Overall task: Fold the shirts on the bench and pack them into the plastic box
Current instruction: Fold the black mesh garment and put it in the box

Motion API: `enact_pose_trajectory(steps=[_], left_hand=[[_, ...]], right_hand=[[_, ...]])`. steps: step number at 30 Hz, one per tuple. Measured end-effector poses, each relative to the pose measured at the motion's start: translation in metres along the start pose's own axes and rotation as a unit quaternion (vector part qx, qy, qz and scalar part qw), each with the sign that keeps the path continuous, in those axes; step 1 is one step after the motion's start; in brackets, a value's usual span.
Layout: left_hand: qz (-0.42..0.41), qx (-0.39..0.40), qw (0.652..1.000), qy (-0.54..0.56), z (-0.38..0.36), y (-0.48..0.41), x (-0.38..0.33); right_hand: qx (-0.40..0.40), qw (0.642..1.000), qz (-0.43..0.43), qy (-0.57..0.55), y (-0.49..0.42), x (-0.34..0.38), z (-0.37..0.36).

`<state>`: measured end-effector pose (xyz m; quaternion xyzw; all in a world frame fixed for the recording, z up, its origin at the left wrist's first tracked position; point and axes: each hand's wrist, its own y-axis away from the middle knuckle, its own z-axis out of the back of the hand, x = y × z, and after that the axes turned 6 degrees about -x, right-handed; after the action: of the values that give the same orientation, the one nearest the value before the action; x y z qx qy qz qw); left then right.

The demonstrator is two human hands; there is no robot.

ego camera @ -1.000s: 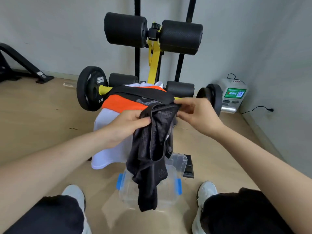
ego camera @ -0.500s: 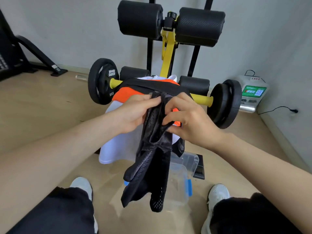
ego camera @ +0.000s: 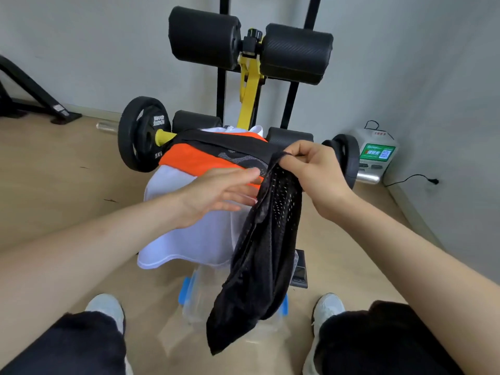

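A black mesh shirt hangs in a long bunch in front of me. My right hand pinches its top edge between thumb and fingers. My left hand is just left of it, fingers straight, holding nothing, fingertips near the cloth. On the bench lie an orange and black shirt and, under it, a white shirt draping over the near end. The clear plastic box with blue clips stands on the floor below, mostly hidden by the black shirt.
The bench's black foam rollers and yellow post rise behind the shirts. Weight plates sit on either side. A white device with a cable stands by the right wall. My shoes flank the box on the wooden floor.
My left hand has let go of the black shirt and opened. The right hand alone now holds it, shifted right, and the shirt hangs longer.
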<state>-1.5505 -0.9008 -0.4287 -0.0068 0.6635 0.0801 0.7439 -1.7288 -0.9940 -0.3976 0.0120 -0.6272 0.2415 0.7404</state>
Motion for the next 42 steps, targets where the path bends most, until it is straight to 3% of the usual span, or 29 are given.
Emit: enact_pose_trajectory(steps=[7,10,14,17,23,27,30,36,38,42], left_hand=[[-0.083,0.018,0.988,-0.128,-0.013,-0.005,0.008],[-0.096,0.009,0.992,-0.078,-0.002,-0.004,0.000],[-0.120,-0.038,0.992,0.016,0.010,-0.002,-0.014],[-0.129,-0.044,0.990,0.023,0.011,0.000,-0.021],[-0.154,-0.122,0.980,0.040,0.010,0.004,-0.031],[-0.158,-0.161,0.973,0.043,0.020,0.006,-0.036],[-0.156,-0.158,0.974,0.042,0.026,0.010,-0.039],[-0.197,-0.245,0.949,-0.043,0.038,0.016,-0.040],[-0.190,-0.233,0.953,-0.031,0.041,0.016,-0.038],[-0.156,-0.130,0.979,-0.012,0.034,0.013,-0.033]], right_hand=[[-0.002,1.000,-0.024,0.019,-0.001,0.007,0.016],[0.034,0.996,-0.063,0.045,-0.002,0.008,0.030],[0.145,0.981,-0.117,0.053,-0.003,-0.002,0.039],[0.212,0.972,-0.098,0.033,-0.003,-0.013,0.028],[0.096,0.995,0.015,0.026,0.010,-0.006,-0.004],[0.139,0.990,-0.022,0.008,0.018,-0.015,-0.017],[0.112,0.994,-0.010,0.015,0.017,-0.018,-0.024],[0.126,0.985,-0.056,-0.106,0.005,-0.013,-0.021],[0.128,0.983,-0.054,-0.121,0.001,-0.012,-0.018],[0.147,0.982,-0.039,-0.116,0.000,-0.010,-0.016]])
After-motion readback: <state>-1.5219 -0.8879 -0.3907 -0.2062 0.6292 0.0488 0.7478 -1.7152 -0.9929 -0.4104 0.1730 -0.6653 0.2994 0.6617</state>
